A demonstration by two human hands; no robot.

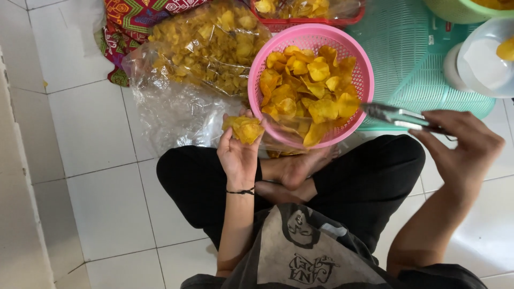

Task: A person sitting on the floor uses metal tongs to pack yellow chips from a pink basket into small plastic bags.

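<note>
I sit cross-legged on a white tiled floor. My left hand [239,152] is palm up and holds a small stack of yellow chips [244,128] next to the rim of a pink basket [362,68] that is full of yellow chips [308,91]. My right hand [463,145] grips metal tongs [393,114], and their tips reach the basket's right rim near the chips.
A clear plastic bag of chips [206,45] lies on the floor to the left of the basket. A green mesh tray [415,51] lies behind the basket. A red basket [308,22] and a patterned cloth [134,16] are at the top. A white container [482,61] stands at right.
</note>
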